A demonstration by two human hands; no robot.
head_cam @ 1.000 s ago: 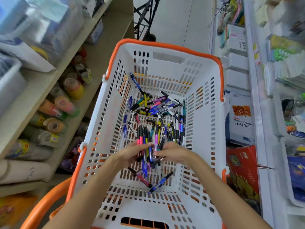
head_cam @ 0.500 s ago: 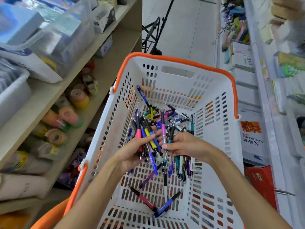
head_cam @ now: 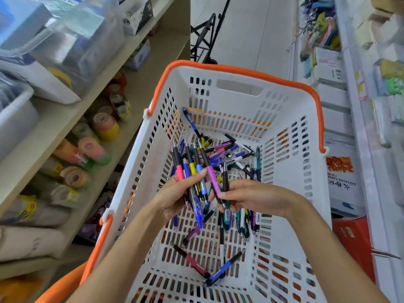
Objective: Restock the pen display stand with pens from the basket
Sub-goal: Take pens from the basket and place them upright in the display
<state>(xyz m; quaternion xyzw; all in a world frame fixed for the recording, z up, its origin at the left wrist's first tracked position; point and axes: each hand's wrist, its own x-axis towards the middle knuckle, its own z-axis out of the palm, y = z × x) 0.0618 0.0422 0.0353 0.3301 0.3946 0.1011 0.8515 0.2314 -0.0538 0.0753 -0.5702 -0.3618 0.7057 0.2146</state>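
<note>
A white slotted basket (head_cam: 290, 132) with an orange rim holds a loose pile of coloured pens (head_cam: 231, 153). My left hand (head_cam: 177, 193) grips a fanned bunch of pens (head_cam: 191, 165) with pink, blue, yellow and purple barrels, tips pointing up, above the basket's middle. My right hand (head_cam: 251, 196) holds several more pens (head_cam: 242, 219) that hang down below it, and its fingers pinch the purple pen (head_cam: 211, 173) beside the left bunch. A red pen (head_cam: 190, 260) and a blue pen (head_cam: 225, 267) lie apart on the basket floor near me. No display stand is in view.
Wooden shelves (head_cam: 54, 132) on the left carry rolls of coloured tape (head_cam: 94, 149) and clear plastic boxes (head_cam: 72, 42). White shelving (head_cam: 354, 119) on the right holds paper packs and boxes. A black folding frame (head_cam: 203, 40) stands on the pale floor beyond the basket.
Both hands have lifted off the basket floor with bunches of pens gathered from the pile. The view has tilted so the basket sits lower and further right.
</note>
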